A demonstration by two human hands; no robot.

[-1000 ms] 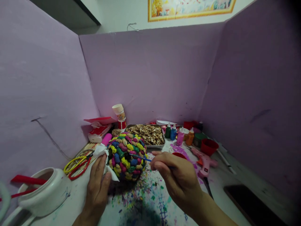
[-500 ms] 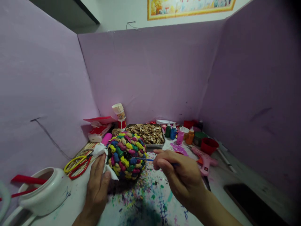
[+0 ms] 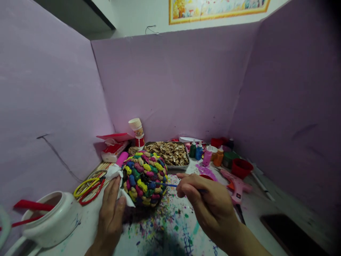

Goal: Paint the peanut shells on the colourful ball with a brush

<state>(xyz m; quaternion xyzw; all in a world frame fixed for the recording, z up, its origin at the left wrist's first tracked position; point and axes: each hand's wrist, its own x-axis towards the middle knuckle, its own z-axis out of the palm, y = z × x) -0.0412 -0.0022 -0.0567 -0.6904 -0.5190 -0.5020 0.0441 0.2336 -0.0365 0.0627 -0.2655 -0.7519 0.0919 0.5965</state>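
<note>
A dome covered in shells painted yellow, blue, pink and green [image 3: 144, 177] stands on the paint-spattered table [image 3: 165, 231]. My left hand [image 3: 110, 213] presses a white tissue [image 3: 117, 174] against the dome's left side, fingers closed on it. My right hand [image 3: 206, 204] pinches a thin blue paintbrush [image 3: 170, 185] whose tip touches the dome's right side.
A metal tray of unpainted shells [image 3: 167, 153] lies behind the dome. Paint bottles [image 3: 204, 153], a red cup [image 3: 241, 167] and a pink glue gun [image 3: 236, 183] stand to the right. Scissors [image 3: 89, 183] and a white pot [image 3: 50, 218] lie left. Purple partitions enclose the table.
The brush tip has shifted a little lower on the dome's right side, with my right hand moving slightly right. My left hand stays on the tissue.
</note>
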